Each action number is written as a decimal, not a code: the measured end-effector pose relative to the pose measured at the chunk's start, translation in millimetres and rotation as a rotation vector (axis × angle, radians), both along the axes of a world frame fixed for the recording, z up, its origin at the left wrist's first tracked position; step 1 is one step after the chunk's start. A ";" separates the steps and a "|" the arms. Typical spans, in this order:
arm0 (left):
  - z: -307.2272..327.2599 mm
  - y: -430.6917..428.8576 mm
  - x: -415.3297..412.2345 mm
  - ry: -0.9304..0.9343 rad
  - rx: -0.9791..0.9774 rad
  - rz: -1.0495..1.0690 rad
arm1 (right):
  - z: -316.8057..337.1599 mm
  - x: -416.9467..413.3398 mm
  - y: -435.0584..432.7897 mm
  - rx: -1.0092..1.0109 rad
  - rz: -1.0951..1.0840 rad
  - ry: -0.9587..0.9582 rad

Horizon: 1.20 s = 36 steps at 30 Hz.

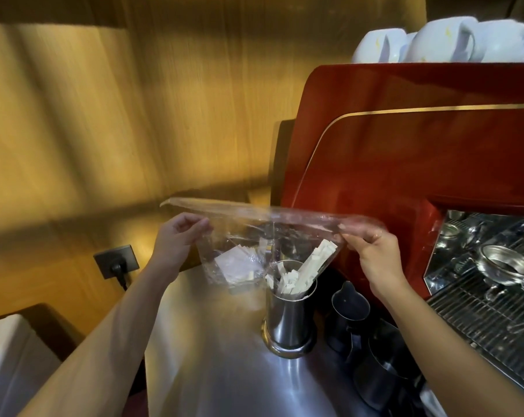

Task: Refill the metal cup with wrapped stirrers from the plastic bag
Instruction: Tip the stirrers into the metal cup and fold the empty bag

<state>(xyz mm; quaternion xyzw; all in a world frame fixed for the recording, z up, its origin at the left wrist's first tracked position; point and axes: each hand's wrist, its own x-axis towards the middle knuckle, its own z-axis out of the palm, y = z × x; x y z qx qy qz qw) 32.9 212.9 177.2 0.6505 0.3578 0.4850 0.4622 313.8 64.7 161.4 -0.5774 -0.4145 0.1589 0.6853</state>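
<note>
A tall shiny metal cup [289, 322] stands on the steel counter, with several white wrapped stirrers [287, 285] sticking out of its top. Just above it hangs a clear plastic bag [254, 233], held up and stretched sideways. My left hand [181, 236] pinches the bag's left edge and my right hand [370, 251] pinches its right edge. Inside the bag, a bundle of white wrapped stirrers [311, 263] slants down toward the cup's mouth. A second white bundle [236, 264] lies in the bag's lower left part.
Two dark metal pitchers [349, 319] [384, 365] stand right of the cup. A red espresso machine [405, 152] rises at the right, white cups [441, 40] on top, its drip grate [489, 323] below. A wall socket [116, 261] sits left, beyond the counter's edge [147, 371].
</note>
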 end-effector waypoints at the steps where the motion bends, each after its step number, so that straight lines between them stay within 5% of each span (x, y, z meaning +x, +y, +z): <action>1: 0.3 -1.8 0.0 -0.008 -0.004 0.010 | 0.8 -0.7 -1.0 0.003 0.000 -0.001; 9: 17.8 -9.0 1.2 -0.086 -0.100 0.050 | 27.8 -6.3 4.1 -0.033 0.006 0.010; 36: 74.5 -12.8 -26.8 -0.069 0.071 0.090 | 114.5 -20.7 20.1 0.117 0.103 -0.088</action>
